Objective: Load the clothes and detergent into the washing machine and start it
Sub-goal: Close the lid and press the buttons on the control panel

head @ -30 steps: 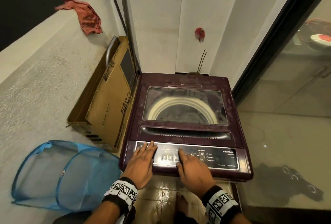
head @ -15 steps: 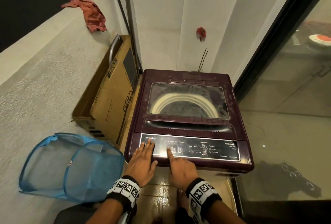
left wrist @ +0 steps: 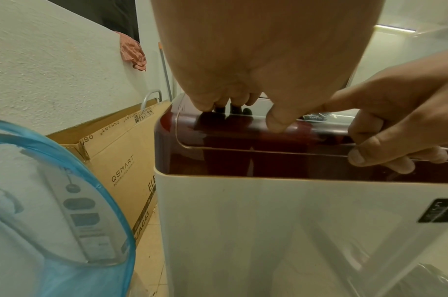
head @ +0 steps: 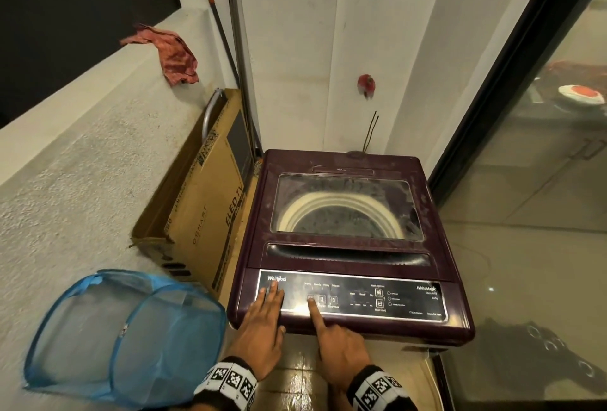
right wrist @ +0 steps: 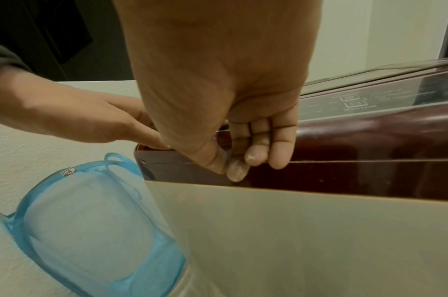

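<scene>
right hand [head: 341,350] pokes one straight finger at the washing machine [head: 351,246] panel's first button to set it going, other fingers curled empty; left hand [head: 262,328] lies flat there, steadying.

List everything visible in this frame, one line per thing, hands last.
washing machine: one, maroon top, lid closed, against the wall
control panel: one, dark, on the machine's front edge
laundry basket: one, blue mesh, on the floor left of the machine
cardboard box: one, brown, between ledge and machine
cloth: one, red, on the ledge
left hand: flat on the panel's left end
right hand: forefinger on a panel button
</scene>
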Action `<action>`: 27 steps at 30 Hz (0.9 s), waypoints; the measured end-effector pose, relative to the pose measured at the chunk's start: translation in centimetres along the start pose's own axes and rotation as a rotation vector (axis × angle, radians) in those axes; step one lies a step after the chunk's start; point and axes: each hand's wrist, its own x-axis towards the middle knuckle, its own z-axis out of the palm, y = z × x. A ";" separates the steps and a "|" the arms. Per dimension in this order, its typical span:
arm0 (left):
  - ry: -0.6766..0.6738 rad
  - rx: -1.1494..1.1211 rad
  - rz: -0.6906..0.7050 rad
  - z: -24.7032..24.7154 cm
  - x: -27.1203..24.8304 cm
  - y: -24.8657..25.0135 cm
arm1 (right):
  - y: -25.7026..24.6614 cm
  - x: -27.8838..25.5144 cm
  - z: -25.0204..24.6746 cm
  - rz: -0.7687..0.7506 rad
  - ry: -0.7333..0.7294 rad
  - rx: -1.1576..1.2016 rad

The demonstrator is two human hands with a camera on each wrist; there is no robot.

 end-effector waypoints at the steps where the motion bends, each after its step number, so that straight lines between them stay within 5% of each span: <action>1: 0.000 -0.007 -0.001 0.0 0.1 -0.1 | 0.0 0.0 0.1 0.001 0.004 0.001; 27: -0.058 0.022 -0.036 -0.5 -0.2 0.8 | -0.9 -0.5 -0.1 0.042 0.059 0.016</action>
